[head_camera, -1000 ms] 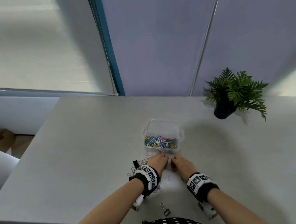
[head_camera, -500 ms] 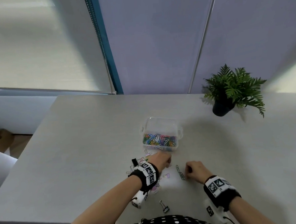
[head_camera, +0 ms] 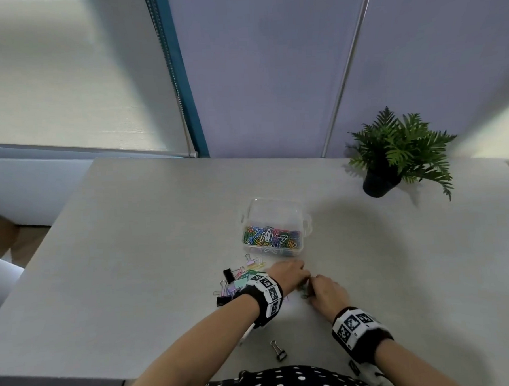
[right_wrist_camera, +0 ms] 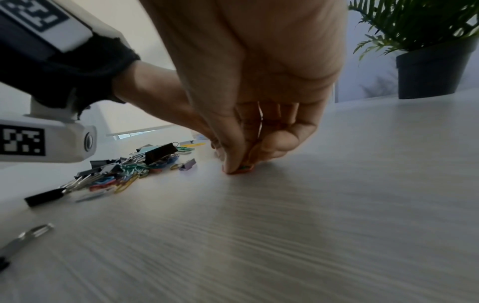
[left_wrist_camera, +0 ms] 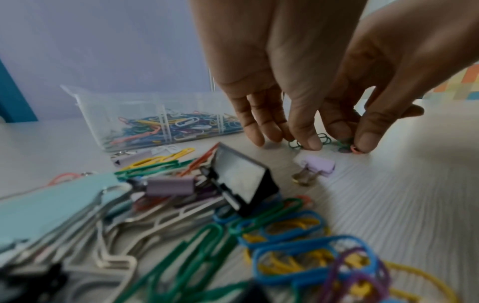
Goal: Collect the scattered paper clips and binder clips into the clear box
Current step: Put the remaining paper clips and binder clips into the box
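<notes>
Paper clips (left_wrist_camera: 346, 146) pinched by both downturned hands (head_camera: 290, 275) (head_camera: 329, 292).

Left hand (head_camera: 287, 275), right hand (head_camera: 329, 292): bare forearms. Black left wristband (head_camera: 266, 295) and right wristband (head_camera: 359, 330), each ringed with white blocks bearing black-and-white square markers. White camera housing (right_wrist_camera: 46, 141) under left wrist. Black white-dotted garment (head_camera: 287, 383) at 6 o'clock.
</notes>
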Action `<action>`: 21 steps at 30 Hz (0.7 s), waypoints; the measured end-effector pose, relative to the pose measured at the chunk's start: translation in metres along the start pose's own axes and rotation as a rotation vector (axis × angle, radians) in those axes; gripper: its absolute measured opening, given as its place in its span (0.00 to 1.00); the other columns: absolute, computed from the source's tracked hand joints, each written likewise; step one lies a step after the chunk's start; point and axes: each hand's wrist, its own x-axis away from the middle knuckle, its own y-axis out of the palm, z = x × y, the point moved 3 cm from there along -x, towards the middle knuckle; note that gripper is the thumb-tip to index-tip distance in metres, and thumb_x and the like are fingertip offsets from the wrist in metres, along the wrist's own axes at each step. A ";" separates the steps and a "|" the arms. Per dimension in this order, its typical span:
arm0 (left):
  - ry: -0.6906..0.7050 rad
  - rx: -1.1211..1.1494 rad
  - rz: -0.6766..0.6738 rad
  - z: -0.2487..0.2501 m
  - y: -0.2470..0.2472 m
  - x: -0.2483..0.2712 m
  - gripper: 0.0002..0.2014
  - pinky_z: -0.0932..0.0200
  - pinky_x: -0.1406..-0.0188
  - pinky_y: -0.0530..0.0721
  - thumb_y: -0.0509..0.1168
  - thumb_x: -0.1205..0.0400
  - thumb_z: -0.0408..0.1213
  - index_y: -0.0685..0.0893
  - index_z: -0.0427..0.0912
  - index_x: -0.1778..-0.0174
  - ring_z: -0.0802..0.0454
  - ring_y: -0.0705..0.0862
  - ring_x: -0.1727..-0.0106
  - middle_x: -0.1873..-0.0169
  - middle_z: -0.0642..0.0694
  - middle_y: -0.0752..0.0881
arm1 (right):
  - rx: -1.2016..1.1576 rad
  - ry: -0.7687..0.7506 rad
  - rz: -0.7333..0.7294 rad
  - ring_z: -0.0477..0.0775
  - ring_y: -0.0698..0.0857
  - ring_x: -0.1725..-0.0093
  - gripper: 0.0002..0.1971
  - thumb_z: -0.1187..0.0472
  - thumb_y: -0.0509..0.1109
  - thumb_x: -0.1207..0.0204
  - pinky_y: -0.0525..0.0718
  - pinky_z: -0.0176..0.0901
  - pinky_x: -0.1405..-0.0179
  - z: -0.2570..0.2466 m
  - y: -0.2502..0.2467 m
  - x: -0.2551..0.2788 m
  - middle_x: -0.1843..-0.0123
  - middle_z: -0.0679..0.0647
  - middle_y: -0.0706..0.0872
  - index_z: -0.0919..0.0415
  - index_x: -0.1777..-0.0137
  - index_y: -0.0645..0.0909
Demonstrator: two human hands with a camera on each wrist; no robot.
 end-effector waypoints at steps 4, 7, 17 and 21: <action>-0.001 -0.036 -0.021 -0.001 0.003 0.002 0.09 0.46 0.52 0.80 0.59 0.18 0.30 0.79 0.32 0.44 0.35 0.82 0.45 0.44 0.34 0.79 | -0.005 -0.059 -0.023 0.63 0.79 0.38 0.17 0.55 0.62 0.23 0.77 0.53 0.44 -0.004 0.003 0.001 0.37 0.60 0.78 0.63 0.37 0.72; -0.009 -0.026 -0.048 -0.002 0.000 0.005 0.11 0.45 0.48 0.80 0.58 0.18 0.29 0.78 0.33 0.42 0.37 0.81 0.41 0.42 0.35 0.80 | -0.001 -0.130 -0.025 0.64 0.79 0.39 0.14 0.61 0.60 0.23 0.78 0.53 0.46 -0.011 0.005 0.001 0.38 0.60 0.80 0.63 0.38 0.72; -0.255 0.573 0.149 -0.069 -0.043 0.019 0.06 0.64 0.62 0.80 0.67 0.22 0.29 0.83 0.33 0.52 0.51 0.81 0.65 0.54 0.34 0.89 | -0.439 -0.130 0.065 0.50 0.80 0.67 0.08 0.64 0.73 0.30 0.79 0.35 0.64 -0.002 -0.033 -0.023 0.67 0.50 0.82 0.54 0.65 0.76; -0.324 0.565 0.271 -0.091 -0.067 0.014 0.05 0.64 0.57 0.77 0.65 0.22 0.25 0.83 0.30 0.52 0.51 0.82 0.60 0.53 0.34 0.89 | -0.699 -0.138 0.177 0.45 0.82 0.76 0.09 0.74 0.72 0.31 0.81 0.28 0.78 -0.014 -0.070 -0.050 0.70 0.52 0.84 0.60 0.64 0.79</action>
